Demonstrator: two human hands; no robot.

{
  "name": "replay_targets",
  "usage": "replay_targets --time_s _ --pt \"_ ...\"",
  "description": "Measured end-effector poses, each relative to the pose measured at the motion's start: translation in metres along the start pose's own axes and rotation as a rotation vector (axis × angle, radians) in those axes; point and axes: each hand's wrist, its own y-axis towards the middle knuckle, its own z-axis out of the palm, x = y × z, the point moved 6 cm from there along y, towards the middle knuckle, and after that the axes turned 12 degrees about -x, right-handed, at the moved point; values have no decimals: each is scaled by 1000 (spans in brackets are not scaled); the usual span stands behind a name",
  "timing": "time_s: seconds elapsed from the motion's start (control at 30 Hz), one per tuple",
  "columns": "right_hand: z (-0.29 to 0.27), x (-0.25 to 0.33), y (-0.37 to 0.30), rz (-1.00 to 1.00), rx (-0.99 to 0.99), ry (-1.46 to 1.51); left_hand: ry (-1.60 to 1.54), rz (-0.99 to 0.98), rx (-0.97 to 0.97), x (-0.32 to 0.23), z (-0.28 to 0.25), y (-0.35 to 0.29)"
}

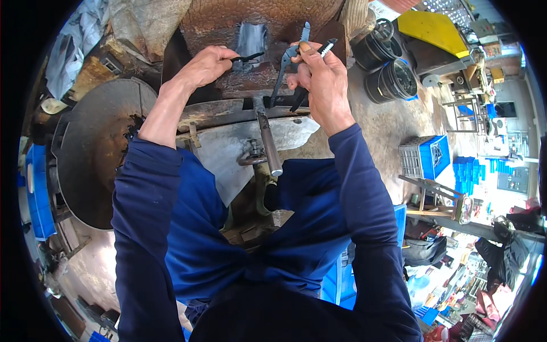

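My left hand (208, 65) is closed in a pinch on a small dark metal piece (250, 57) with a narrow end pointing right. The piece lies over a small metal block on the rusty brown work surface (228, 91); I cannot make out its kind. To the right, my right hand (323, 80) is wrapped round a pair of dark pliers (289, 56). Their toothed jaws point away from me, spread apart, and the handles hang down toward me. Behind the hands is a worn, shiny grey patch (252, 39) on the surface.
A round metal bar (269, 142) juts toward me between my knees. At the left stands a large round dark disc (94, 154). Black buckets (390, 80) stand on the floor at the right, with a grey and blue crate (424, 157) nearer. Rough sacking (145, 25) lies at the far left.
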Motion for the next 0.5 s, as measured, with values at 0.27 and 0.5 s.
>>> replay_targets --time_s 0.27,0.5 --pt "3 2 -3 19 40 -11 8 8 -17 -13 -7 -8" --pt "3 6 -9 21 58 -2 38 53 -57 -12 -9 -14"
